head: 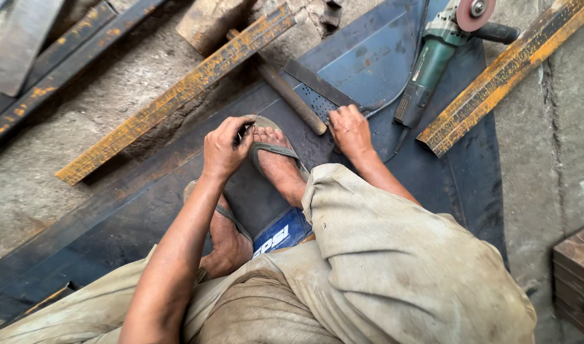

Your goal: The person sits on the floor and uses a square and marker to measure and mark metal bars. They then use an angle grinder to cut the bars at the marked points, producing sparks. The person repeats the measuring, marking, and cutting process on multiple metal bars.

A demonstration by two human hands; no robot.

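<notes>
Squatting on a dark steel sheet (381, 57) laid over the concrete floor. Both feet in sandals, planted on the sheet.

Left hand (223, 148) is curled shut, pinching a small dark object against the thumb, just above the toes of the forward foot (276, 156). I cannot tell what the object is; it looks short and hard, perhaps a marker or bit.

Right hand (350, 129) rests fingers-down, pressed flat on a small perforated plate (312, 102) lying on the sheet. Not gripping, only pinning it. A flat bar (317, 81) and a round rod (292, 97) lie touching or just beside the plate.

My read: the plate is thin, stiff, light, likely sharp at the edges and apt to slide on smooth steel; best pinned from above or lifted by its long edges. The sheet is heavy and rigid.

Angle grinder (432, 60) lies near the right hand, cord trailing. Rusty angle irons (177, 95) lie well apart on either side.
</notes>
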